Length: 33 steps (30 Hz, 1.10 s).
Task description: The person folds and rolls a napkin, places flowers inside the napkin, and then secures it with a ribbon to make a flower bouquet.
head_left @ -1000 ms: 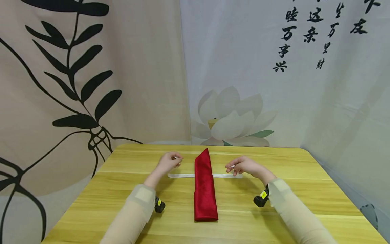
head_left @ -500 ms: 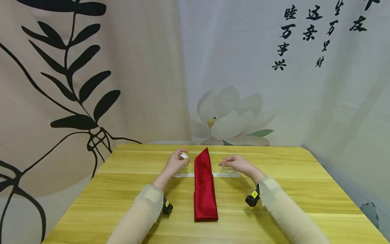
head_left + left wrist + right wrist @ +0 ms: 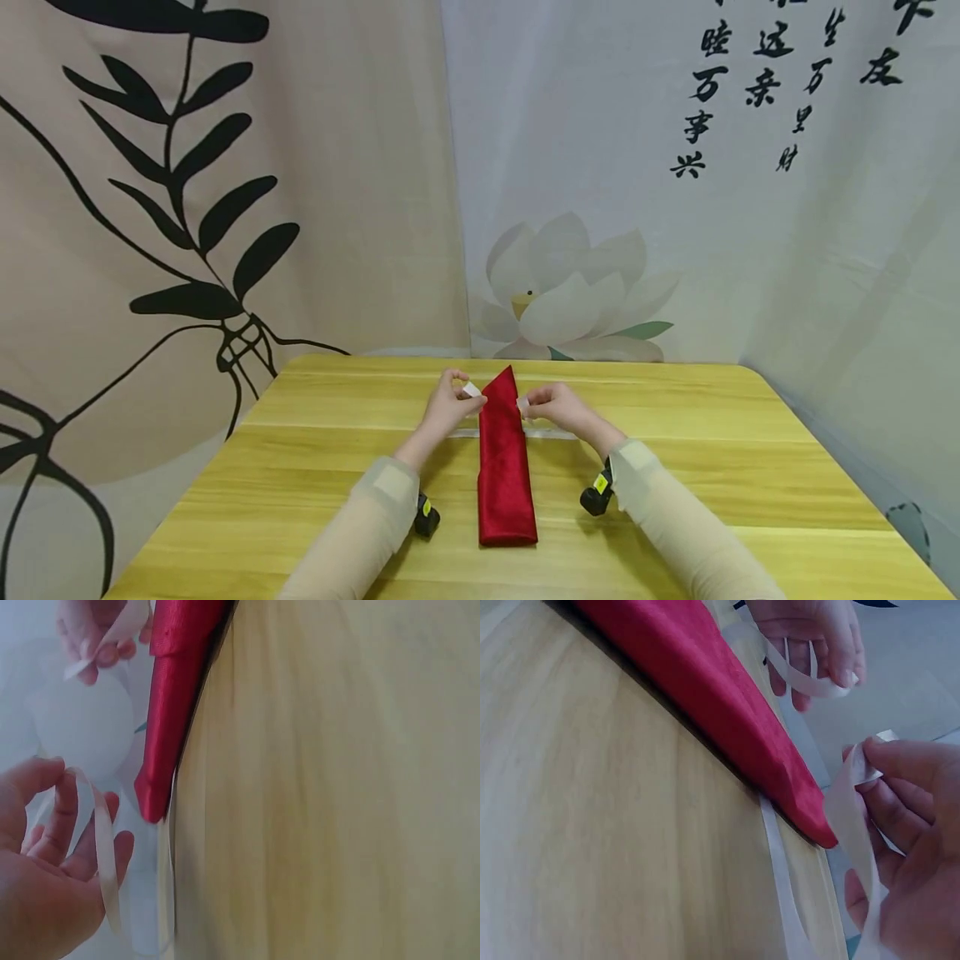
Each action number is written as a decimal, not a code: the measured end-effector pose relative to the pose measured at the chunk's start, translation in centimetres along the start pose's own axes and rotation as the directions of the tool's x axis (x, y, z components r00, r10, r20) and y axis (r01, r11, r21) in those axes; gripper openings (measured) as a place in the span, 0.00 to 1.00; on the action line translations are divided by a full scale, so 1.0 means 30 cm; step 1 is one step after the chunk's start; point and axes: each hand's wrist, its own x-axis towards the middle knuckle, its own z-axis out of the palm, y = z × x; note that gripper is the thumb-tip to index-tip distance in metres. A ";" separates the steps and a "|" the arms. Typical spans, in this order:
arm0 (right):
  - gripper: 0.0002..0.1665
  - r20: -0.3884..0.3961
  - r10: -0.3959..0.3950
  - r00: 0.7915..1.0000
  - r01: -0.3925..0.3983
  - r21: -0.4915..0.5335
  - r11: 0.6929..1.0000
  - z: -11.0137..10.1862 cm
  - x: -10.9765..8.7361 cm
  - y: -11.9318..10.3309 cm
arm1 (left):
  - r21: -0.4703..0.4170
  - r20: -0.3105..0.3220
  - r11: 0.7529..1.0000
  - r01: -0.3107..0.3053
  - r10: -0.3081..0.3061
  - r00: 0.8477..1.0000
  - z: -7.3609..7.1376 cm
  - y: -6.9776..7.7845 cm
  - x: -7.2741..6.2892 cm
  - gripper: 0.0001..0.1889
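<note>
A folded red satin-like cloth point(image 3: 506, 479) lies lengthwise on the table, its pointed end away from me. Under it crosses a white ribbon point(image 3: 551, 433), whose two ends rise to my hands. My left hand point(image 3: 447, 407) pinches one end above the left edge of the cloth; in the left wrist view that ribbon point(image 3: 105, 847) loops down past the fingers. My right hand point(image 3: 561, 406) pinches the other end near the cloth's right edge. In the right wrist view this ribbon point(image 3: 847, 810) hangs in a twisted strip below thumb and forefinger.
The wooden table point(image 3: 660, 550) carries the cloth and ribbon. Behind it hangs a pale curtain point(image 3: 375, 208) with printed leaves, a lotus and black characters. Small black cameras sit at both wrists.
Both hands have moved inward toward the red cloth, bringing the ribbon ends with them. Less of the ribbon now lies flat on the table. The cloth has stayed in place.
</note>
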 end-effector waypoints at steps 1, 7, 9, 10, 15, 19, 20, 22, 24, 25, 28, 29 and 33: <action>0.13 0.000 -0.001 1.000 0.001 -0.002 1.000 0.006 0.004 0.002 | -0.001 0.002 1.000 -0.006 0.006 1.000 0.004 -0.001 0.001 0.24; 0.15 0.026 -0.028 0.999 0.028 0.003 1.000 0.031 0.014 0.015 | 0.043 0.019 0.999 -0.018 0.018 1.000 0.032 -0.011 -0.001 0.18; 0.15 0.036 -0.032 0.999 0.032 0.010 0.999 0.038 0.014 0.012 | 0.102 0.031 0.994 -0.026 0.023 0.999 0.037 -0.012 -0.005 0.15; 0.15 0.043 -0.034 0.998 0.034 0.015 0.999 0.041 0.016 0.011 | 0.129 0.042 0.991 -0.033 0.028 0.999 0.038 -0.012 -0.007 0.14; 0.14 0.079 -0.021 0.997 0.017 0.045 0.999 0.051 0.024 0.002 | 0.143 0.106 0.988 -0.058 0.043 0.993 0.046 -0.006 -0.014 0.11; 0.13 0.106 -0.004 0.994 -0.002 0.060 0.998 0.051 0.029 -0.005 | 0.147 0.134 0.988 -0.054 0.035 0.990 0.052 -0.003 -0.011 0.09; 0.13 0.110 -0.001 0.994 -0.007 0.067 0.998 0.051 0.030 -0.006 | 0.143 0.138 0.989 -0.047 0.027 0.990 0.053 -0.004 -0.011 0.09; 0.13 0.113 0.004 0.994 -0.012 0.076 0.997 0.051 0.030 -0.009 | 0.145 0.142 0.988 -0.044 0.023 0.990 0.055 -0.004 -0.009 0.11; 0.13 0.113 0.003 0.994 -0.012 0.079 0.997 0.050 0.032 -0.011 | 0.143 0.144 0.989 -0.040 0.020 0.989 0.056 -0.003 -0.007 0.12; 0.14 0.112 0.004 0.994 -0.013 0.079 0.997 0.050 0.033 -0.011 | 0.149 0.143 0.988 -0.043 0.022 0.989 0.056 -0.003 -0.007 0.12; 0.14 0.100 0.011 0.995 -0.017 0.058 0.998 0.048 0.037 -0.010 | 0.143 0.150 0.989 -0.035 0.013 0.989 0.056 0.000 -0.006 0.12; 0.14 0.097 0.011 0.995 -0.016 0.047 0.999 0.048 0.039 -0.009 | 0.137 0.157 0.990 -0.034 0.012 0.987 0.055 0.000 -0.006 0.12; 0.14 0.080 0.023 0.997 -0.026 0.028 0.999 0.044 0.043 0.000 | 0.128 0.184 0.991 -0.034 0.009 0.983 0.052 0.000 -0.011 0.09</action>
